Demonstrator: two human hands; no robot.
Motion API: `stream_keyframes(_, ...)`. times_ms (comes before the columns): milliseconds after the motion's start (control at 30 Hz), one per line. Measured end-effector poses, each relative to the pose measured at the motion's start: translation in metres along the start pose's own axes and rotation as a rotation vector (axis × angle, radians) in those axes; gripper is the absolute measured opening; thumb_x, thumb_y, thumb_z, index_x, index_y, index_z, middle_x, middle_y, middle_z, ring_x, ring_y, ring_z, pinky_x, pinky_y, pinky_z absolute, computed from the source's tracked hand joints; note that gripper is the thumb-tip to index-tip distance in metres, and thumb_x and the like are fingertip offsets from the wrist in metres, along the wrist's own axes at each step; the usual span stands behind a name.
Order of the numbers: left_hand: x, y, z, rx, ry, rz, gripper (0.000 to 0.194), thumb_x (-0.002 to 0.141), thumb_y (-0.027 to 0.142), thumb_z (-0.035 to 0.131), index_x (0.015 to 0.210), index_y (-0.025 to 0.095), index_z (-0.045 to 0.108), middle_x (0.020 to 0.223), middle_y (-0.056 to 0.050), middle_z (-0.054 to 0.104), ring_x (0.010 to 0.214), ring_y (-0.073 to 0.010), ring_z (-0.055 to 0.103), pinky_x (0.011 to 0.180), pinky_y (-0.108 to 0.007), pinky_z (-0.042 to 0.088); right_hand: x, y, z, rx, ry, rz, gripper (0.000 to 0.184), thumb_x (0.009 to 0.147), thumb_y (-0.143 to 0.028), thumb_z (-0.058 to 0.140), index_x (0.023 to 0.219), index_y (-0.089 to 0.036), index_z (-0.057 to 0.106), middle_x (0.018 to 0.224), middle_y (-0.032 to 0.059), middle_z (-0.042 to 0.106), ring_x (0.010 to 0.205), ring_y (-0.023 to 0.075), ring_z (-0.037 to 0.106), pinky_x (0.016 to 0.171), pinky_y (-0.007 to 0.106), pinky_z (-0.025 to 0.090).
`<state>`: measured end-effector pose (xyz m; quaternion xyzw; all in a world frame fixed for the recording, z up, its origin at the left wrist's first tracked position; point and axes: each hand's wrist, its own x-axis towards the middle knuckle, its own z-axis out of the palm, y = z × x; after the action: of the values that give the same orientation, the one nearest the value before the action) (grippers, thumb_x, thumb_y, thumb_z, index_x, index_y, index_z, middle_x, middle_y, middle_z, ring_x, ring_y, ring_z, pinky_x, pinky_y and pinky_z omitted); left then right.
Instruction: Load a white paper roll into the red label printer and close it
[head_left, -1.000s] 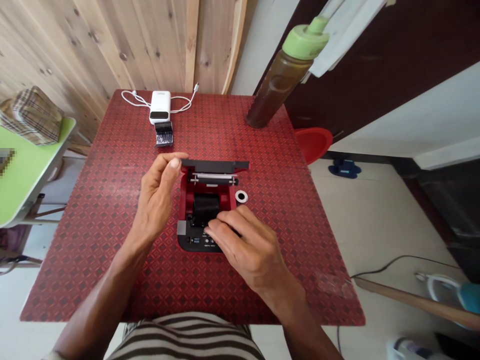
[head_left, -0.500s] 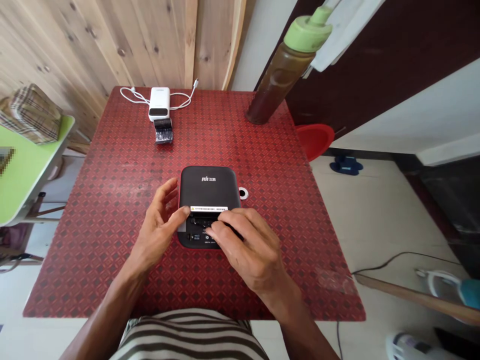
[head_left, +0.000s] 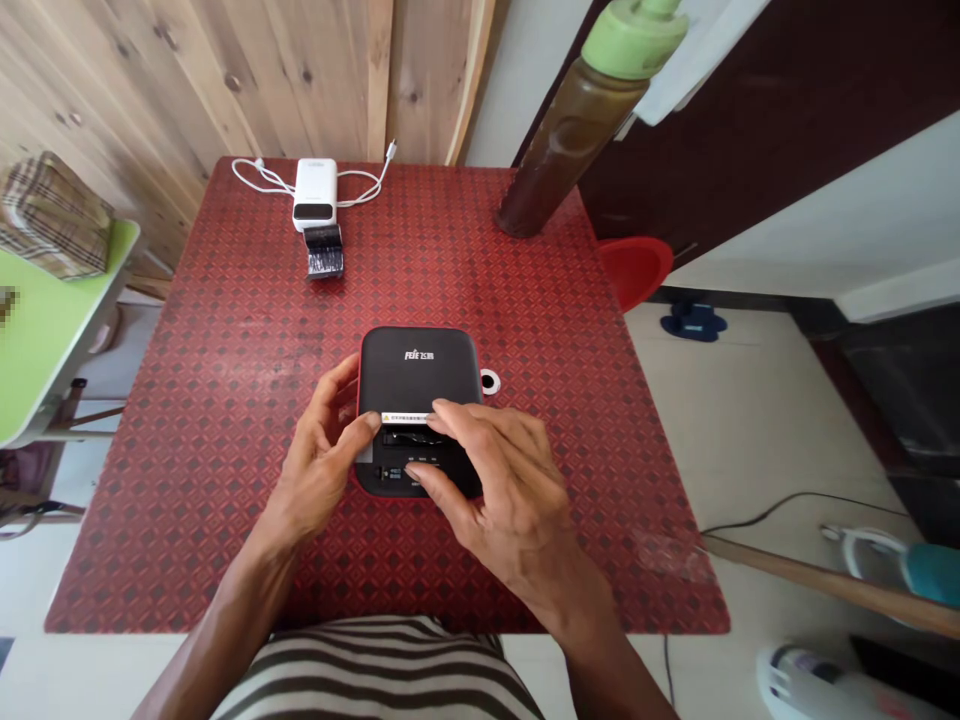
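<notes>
A square black receipt printer [head_left: 416, 375] with a red rim lies flat on the table, white lettering on its lid. Across its middle runs a white warning label [head_left: 401, 419] above a slot, where a shiny black strip [head_left: 416, 438] shows. My left hand [head_left: 322, 450] grips the printer's left side, thumb on top by the label's end and fingers along the edge. Over the front right part is my right hand [head_left: 502, 480], open, its thumb and fingers apart. Its fingertips are at the label's right end, its thumb near the buttons, which it partly hides.
A white power bank [head_left: 315, 190] with a looped white cable and a shiny black piece [head_left: 324, 255] are on the far left of the red patterned table [head_left: 247, 330]. A white ring [head_left: 490, 382] sits by the printer. The tall bottle [head_left: 570, 130] stands far right.
My right hand has opened from a pinch at the slot; its index finger has moved left onto the label. My left hand keeps its hold. The view has shifted slightly.
</notes>
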<state>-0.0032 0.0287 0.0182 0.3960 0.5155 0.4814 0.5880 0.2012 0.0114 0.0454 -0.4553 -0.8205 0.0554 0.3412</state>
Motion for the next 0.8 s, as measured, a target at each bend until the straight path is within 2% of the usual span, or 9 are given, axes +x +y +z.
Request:
stream_keyframes(133,-0.001,-0.004,-0.001,-0.009,0.011,0.0,0.066,0.099,0.048,0.086,0.158,0.03,0.063,0.167,-0.01,0.066,0.154,-0.0331,0.063,0.125,-0.049,0.054,-0.003,0.002,0.001,0.043,0.031,0.015,0.035,0.113,-0.028,0.072,0.144,-0.016,0.063,0.121,0.0127,0.086,0.117,0.0289,0.08,0.105,0.048,0.062)
stream_keyframes(267,-0.01,-0.01,-0.007,-0.035,0.041,-0.007,0.056,0.104,0.049,0.079,0.155,0.031,0.068,0.167,-0.008,0.067,0.158,-0.0333,0.06,0.131,-0.05,0.047,-0.017,0.003,-0.002,0.082,0.146,0.047,0.044,0.108,-0.024,0.076,0.15,-0.017,0.063,0.132,0.0158,0.083,0.128,0.0314,0.077,0.108,0.05,0.066)
stream_keyframes(333,-0.015,-0.013,-0.011,-0.036,0.031,-0.008,0.053,0.105,0.047,0.077,0.155,0.033,0.069,0.168,-0.007,0.066,0.157,-0.0338,0.06,0.131,-0.05,0.048,-0.028,0.002,-0.001,0.088,0.193,0.133,0.049,0.108,-0.025,0.075,0.155,-0.02,0.062,0.135,0.0164,0.082,0.127,0.0319,0.078,0.106,0.051,0.068)
stream_keyframes(400,-0.02,-0.014,-0.014,-0.019,0.008,-0.02,0.056,0.103,0.044,0.079,0.157,0.035,0.069,0.167,-0.007,0.067,0.153,-0.0351,0.063,0.123,-0.05,0.054,-0.04,0.0,0.002,0.094,0.204,0.244,0.052,0.109,-0.028,0.074,0.159,-0.022,0.06,0.139,0.0161,0.081,0.125,0.0321,0.08,0.104,0.052,0.071)
stream_keyframes(567,-0.022,-0.013,-0.017,-0.007,0.002,-0.023,0.055,0.102,0.04,0.08,0.156,0.035,0.07,0.164,-0.006,0.07,0.147,-0.0342,0.068,0.117,-0.047,0.058,-0.062,-0.012,0.02,0.188,0.253,0.421,0.067,0.109,-0.036,0.073,0.17,-0.022,0.049,0.154,0.0209,0.074,0.135,0.0336,0.078,0.106,0.053,0.072)
stream_keyframes(700,-0.021,-0.012,-0.015,0.017,0.027,-0.026,0.056,0.101,0.041,0.08,0.156,0.034,0.07,0.162,-0.007,0.071,0.146,-0.0353,0.068,0.116,-0.049,0.058,-0.073,-0.017,0.03,0.189,0.224,0.507,0.065,0.111,-0.042,0.07,0.168,-0.022,0.049,0.148,0.0214,0.077,0.13,0.0336,0.081,0.103,0.053,0.073)
stream_keyframes(800,-0.022,-0.013,-0.015,0.001,0.016,-0.023,0.056,0.101,0.041,0.079,0.156,0.035,0.07,0.164,-0.007,0.07,0.148,-0.0353,0.067,0.119,-0.049,0.056,-0.077,-0.017,0.032,0.133,0.209,0.502,0.059,0.111,-0.046,0.069,0.163,-0.021,0.055,0.14,0.02,0.08,0.123,0.0337,0.083,0.1,0.053,0.073)
